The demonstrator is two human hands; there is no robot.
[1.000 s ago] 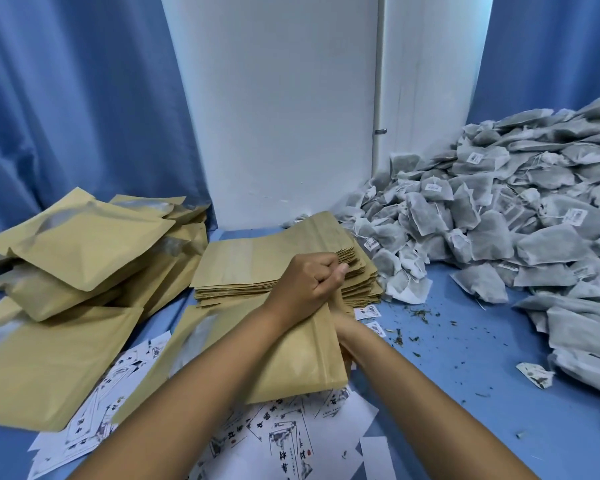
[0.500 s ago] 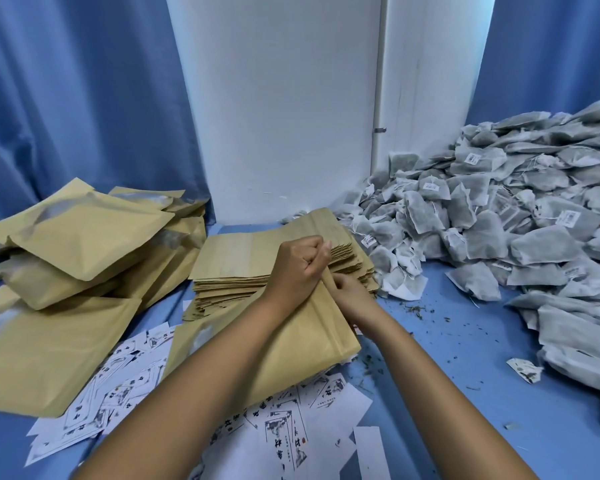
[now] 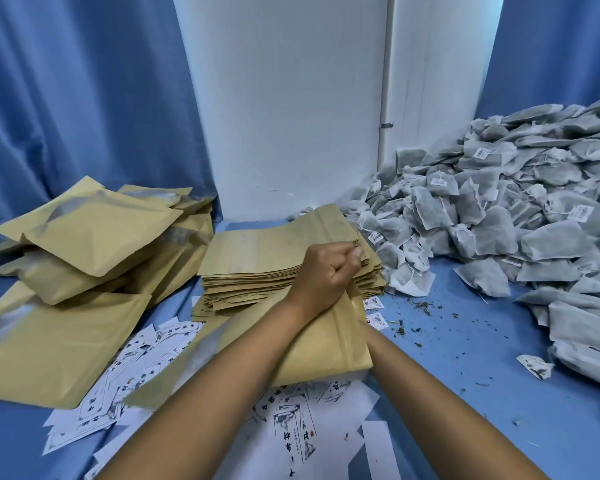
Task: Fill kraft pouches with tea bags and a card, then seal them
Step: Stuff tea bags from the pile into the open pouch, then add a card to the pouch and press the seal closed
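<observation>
Blue curtains flank a white wall panel at twelve o'clock, and below them runs the blue desk (image 3: 465, 393), littered with loose tea crumbs. On it, in front of the person, lies the kraft pouch (image 3: 326, 341) being worked; its long axis runs from about seven o'clock up to one o'clock, with the mouth at the far, one o'clock end. The left hand (image 3: 326, 275) sits right on that mouth, fingers curled into a tight grip that appears to pinch the top edge. The right hand is hidden behind the pouch's right edge, with only the forearm showing, so I cannot tell what its grip is doing.

The stack of empty pouches (image 3: 274, 268) lies just beyond the left hand at twelve o'clock, the heap of tea bags (image 3: 499, 220) at two o'clock, well apart from the left hand and nearer the right arm. Filled pouches (image 3: 84, 244) pile up at ten o'clock; printed cards (image 3: 291, 420) lie scattered under the forearms at six o'clock.

Judging from this, sealing is under way, and the coming move would run across the mouth, crosswise to the pouch's long axis.
</observation>
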